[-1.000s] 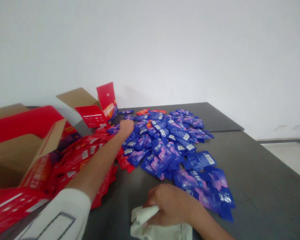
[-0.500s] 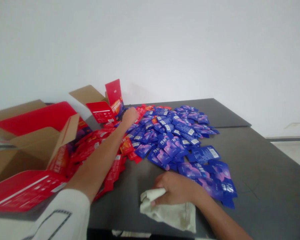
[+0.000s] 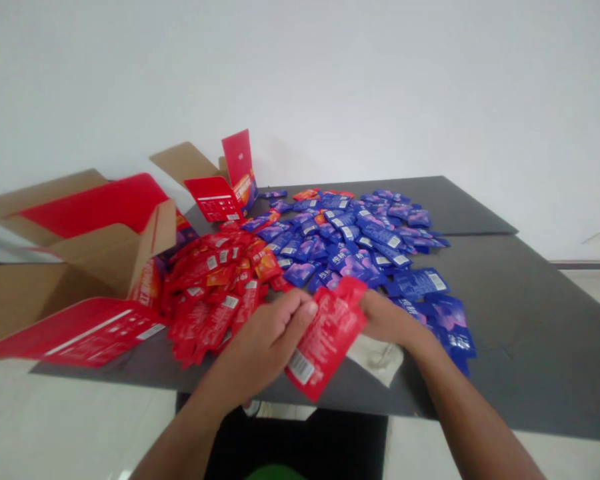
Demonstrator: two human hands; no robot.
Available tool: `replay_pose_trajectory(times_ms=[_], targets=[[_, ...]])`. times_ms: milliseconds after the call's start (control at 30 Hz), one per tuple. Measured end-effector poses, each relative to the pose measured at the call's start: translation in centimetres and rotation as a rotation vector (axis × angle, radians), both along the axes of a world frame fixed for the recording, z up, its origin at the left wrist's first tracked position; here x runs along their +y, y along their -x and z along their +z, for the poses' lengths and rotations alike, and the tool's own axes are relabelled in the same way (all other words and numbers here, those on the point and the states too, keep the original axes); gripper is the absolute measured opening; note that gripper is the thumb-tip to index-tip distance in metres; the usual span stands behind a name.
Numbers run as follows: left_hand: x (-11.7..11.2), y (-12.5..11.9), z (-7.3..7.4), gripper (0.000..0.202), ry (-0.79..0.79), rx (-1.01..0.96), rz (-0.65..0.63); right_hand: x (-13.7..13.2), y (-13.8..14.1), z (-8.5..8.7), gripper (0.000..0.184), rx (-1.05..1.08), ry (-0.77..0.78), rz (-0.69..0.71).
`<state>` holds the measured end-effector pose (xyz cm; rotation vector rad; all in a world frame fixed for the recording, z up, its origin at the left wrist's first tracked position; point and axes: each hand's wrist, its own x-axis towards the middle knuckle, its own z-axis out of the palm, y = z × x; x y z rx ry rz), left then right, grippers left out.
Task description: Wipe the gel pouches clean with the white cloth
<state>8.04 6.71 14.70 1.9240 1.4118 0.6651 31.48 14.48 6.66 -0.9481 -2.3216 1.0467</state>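
Observation:
My left hand (image 3: 280, 333) is closed on a red sachet (image 3: 327, 337), with the thumb on its printed face. The sachet is tilted, its barcode end toward me. At its upper right edge is my right hand (image 3: 385, 317), its fingers mostly hidden behind the sachet and seemingly closed on it. A pale cloth (image 3: 377, 357) shows below the right hand, partly covered by the sachet; whether that hand still touches it is unclear. Beyond the hands lie a heap of blue sachets (image 3: 345, 260) and, to the left, a heap of red sachets (image 3: 205, 287).
A large open red carton (image 3: 95, 333) stands at the left with its flaps spread. Farther back is a smaller open red carton (image 3: 213, 200). The dark table (image 3: 510, 333) has its front edge just below my hands, and a white wall (image 3: 380, 87) rises behind.
My left hand has drawn back from the far side of the heap and now holds a red sachet. My right hand has moved up to the sachet. The view has tilted down slightly.

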Motion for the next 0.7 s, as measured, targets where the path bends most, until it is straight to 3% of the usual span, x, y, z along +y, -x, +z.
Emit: replay_pose_trajectory(times_ms=[133,267,400,533,633,700], targets=[[-3.1,2.3,-5.3,0.036,0.227,0.128,0.008,0.1,-0.2,0.3,0.035,-0.134,-0.085,-0.132],[-3.4,3.6,-8.9,0.034,0.238,0.163,0.122,0.0,-0.3,0.8,0.037,-0.177,-0.204,-0.254],[-2.5,3.7,-10.4,0.035,0.155,0.165,0.19,-0.1,-0.1,1.1,0.041,-0.119,-0.255,-0.379],[-2.2,3.8,-11.4,0.034,0.026,0.186,0.255,-0.2,0.2,1.0,0.041,-0.039,-0.302,-0.39],[-3.4,4.1,-11.7,0.042,-0.185,0.227,0.233,-0.4,0.5,0.8,0.037,0.007,-0.34,-0.394],[-4.7,4.4,-11.8,0.045,-0.359,0.274,0.147,-0.4,0.5,0.6,0.036,0.032,-0.378,-0.409]])
